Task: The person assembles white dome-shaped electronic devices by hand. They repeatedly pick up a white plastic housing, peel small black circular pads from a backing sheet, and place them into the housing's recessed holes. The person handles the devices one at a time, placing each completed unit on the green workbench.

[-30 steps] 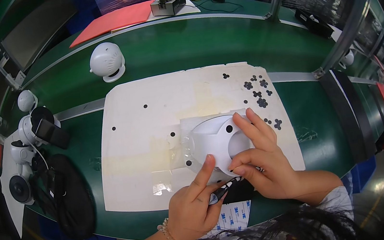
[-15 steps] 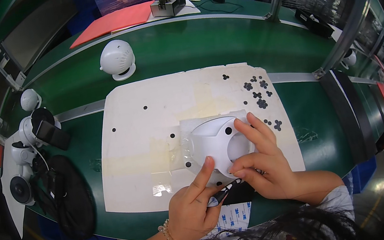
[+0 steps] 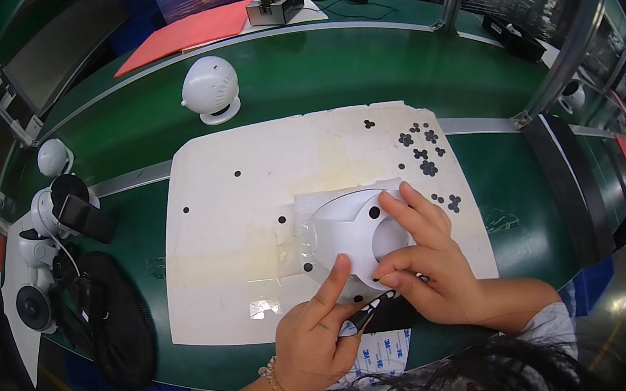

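A smooth white plastic shell [image 3: 340,231] with a round opening lies on a pale foam pad [image 3: 303,206] before me. One black dot sits on the shell beside the opening. My left hand [image 3: 318,345] rests its outstretched index finger against the shell's near left side. Its other fingers are curled round a dark strip with white spots [image 3: 361,319], partly hidden by the hand. My right hand [image 3: 440,270] pinches a small black round pad [image 3: 375,279] between thumb and index finger at the shell's near edge. Its other fingers reach over the shell's right side.
A white board [image 3: 217,248] lies under the work, with loose black dots and clusters [image 3: 428,168] at its right. Blue-printed backing paper [image 3: 381,354] is at the near edge. Beyond stands a round white device [image 3: 210,89]. Devices and a black pouch [image 3: 118,324] are at left.
The round white device beyond the board has shifted to the right, and the one at far left slightly too. Both my hands have hardly moved; the black pad shows more clearly at my right fingertips.
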{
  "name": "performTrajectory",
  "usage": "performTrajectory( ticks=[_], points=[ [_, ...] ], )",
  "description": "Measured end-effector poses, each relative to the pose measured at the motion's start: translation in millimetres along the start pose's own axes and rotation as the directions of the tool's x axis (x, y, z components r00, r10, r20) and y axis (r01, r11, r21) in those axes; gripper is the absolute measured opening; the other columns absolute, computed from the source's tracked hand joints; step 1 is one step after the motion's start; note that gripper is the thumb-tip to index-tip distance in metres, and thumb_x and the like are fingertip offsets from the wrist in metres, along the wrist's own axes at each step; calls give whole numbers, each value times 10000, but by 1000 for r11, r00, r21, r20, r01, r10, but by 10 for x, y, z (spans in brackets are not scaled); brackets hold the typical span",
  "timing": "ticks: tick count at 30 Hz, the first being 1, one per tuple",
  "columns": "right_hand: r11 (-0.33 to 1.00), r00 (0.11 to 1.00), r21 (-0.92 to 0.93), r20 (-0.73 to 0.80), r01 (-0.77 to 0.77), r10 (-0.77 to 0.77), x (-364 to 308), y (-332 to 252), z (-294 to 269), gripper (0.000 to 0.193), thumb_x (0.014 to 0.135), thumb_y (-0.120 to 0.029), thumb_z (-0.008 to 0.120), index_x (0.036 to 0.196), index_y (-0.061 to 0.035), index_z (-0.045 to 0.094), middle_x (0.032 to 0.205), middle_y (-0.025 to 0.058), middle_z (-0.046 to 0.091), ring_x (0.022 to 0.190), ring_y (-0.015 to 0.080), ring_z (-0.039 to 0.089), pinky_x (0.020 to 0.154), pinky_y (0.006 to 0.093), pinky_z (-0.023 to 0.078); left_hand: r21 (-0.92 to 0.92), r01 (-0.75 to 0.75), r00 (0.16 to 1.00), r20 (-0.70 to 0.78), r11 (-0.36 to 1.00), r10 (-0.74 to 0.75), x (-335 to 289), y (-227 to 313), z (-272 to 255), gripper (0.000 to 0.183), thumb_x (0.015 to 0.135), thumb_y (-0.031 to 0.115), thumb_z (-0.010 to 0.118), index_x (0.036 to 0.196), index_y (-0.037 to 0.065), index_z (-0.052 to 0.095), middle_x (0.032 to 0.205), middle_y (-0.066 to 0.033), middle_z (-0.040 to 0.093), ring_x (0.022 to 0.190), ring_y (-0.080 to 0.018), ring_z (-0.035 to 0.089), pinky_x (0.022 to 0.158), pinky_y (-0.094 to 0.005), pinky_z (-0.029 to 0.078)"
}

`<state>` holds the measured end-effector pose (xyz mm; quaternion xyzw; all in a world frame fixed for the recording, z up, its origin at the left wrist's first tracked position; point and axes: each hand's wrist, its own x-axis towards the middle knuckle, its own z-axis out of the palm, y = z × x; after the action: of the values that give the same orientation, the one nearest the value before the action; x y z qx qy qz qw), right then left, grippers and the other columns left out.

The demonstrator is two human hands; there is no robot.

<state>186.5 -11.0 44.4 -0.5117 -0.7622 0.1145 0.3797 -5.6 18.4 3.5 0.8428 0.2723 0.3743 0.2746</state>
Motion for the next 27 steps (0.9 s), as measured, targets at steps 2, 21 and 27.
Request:
performTrajectory(
  ticks=[2, 21, 27],
  points=[
    [999, 1000, -25, 2, 24, -24, -20, 16, -1, 106, 731, -149, 643, 834, -126, 655, 1343, 168, 339, 1272, 356, 214, 976, 440, 151, -6, 1, 1000, -3, 1000, -1, -11, -11, -1, 251, 579, 36, 548, 809, 13, 647, 1272, -163, 436, 594, -231, 583, 562, -291, 473],
    [999, 999, 37, 38, -28, 26, 65, -38, -40, 46, 743, -71, 614, 786, -85, 609, 1354, 184, 308, 1278, 380, 190, 1001, 435, 160, -14, 107, 986, 132, 994, -104, 33, 37, -99, 146, 672, 14, 652, 806, -35, 620, 1319, -214, 349, 997, -299, 571, 784, -292, 467],
    [999, 1000, 36, 18, -24, 23, 58, -33, -18, 50, 759, -117, 609, 805, -99, 618, 1352, 171, 318, 1272, 366, 201, 981, 433, 155, -12, 78, 991, 108, 997, -76, 20, 23, -81, 155, 662, 13, 658, 805, -31, 617, 1313, -230, 351, 1011, -309, 563, 785, -298, 467]
  ],
)
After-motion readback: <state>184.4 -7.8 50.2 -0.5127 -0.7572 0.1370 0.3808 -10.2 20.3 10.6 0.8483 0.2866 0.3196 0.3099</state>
